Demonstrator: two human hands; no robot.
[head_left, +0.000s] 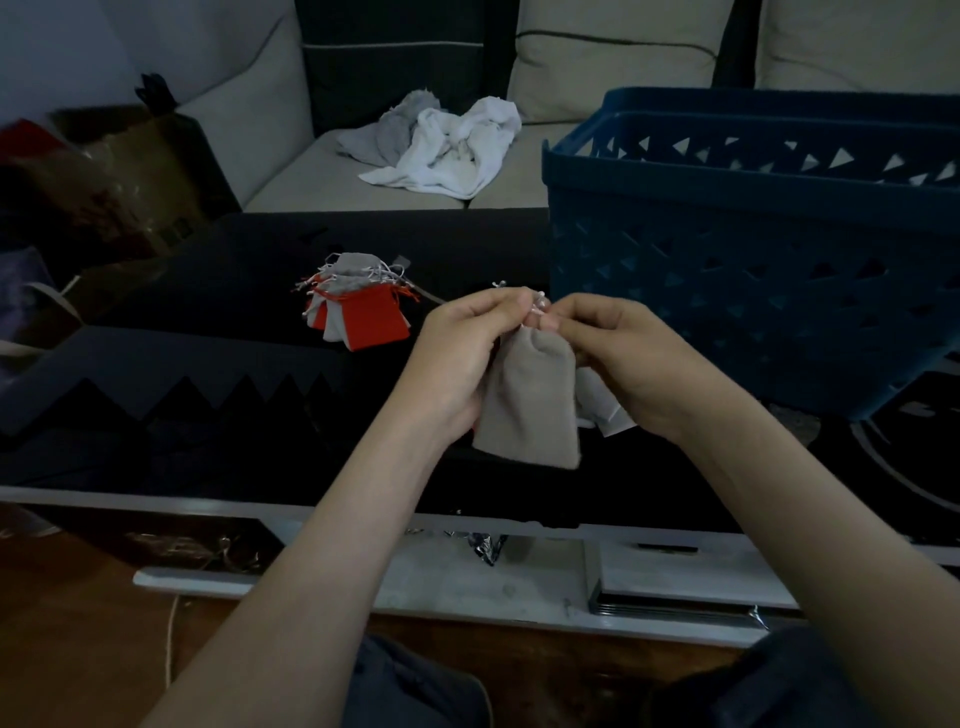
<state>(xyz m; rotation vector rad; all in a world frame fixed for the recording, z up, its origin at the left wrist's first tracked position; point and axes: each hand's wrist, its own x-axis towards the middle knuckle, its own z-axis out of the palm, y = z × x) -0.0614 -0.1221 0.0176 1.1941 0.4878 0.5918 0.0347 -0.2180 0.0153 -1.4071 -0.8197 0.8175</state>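
The sofa (291, 171) stands behind the blue basket (753, 249). The dark desk (208, 291) carries the basket. White and grey cloths (447, 145) lie on the sofa, behind and left of the basket. A pile of red and grey pouches (363, 306) lies on the desk, left of the basket. In front of the basket's left corner, the left hand (462, 353) and right hand (623, 358) each pinch the top of a grey pouch (530, 400), which hangs between them above the desk.

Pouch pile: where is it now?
Head view, left of centre: the pouch pile lies on the dark table, beyond the left hand, left of the blue basket. That hand and the right hand hold a grey pouch.
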